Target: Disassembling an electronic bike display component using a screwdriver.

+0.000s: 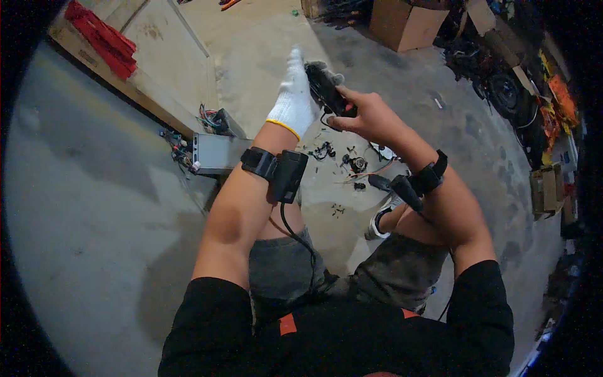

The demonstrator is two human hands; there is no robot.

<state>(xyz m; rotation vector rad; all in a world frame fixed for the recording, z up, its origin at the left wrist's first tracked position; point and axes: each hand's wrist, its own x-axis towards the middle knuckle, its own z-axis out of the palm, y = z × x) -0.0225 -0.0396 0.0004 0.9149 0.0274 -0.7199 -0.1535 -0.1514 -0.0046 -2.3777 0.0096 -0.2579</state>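
My left hand [293, 94], in a white knitted glove with a yellow cuff, is raised in front of me and supports a black, elongated object [325, 88] with a small red patch. Grey, soiled glove fingertips show at the object's far side. My bare right hand [366, 116] grips its near right end between thumb and fingers. What kind of object it is cannot be made out. Below it, small dark parts [358, 164], thin wires and scattered screws [338, 210] lie on the concrete floor.
At left, a grey metal box [217, 152] with bundled wires [179, 151] stands beside a large pale panel [163, 50] with a red cloth [103, 39]. A cardboard box [408, 25] is at the back. Piled clutter [505, 94] lines the right. My shoe [379, 224] is near the parts.
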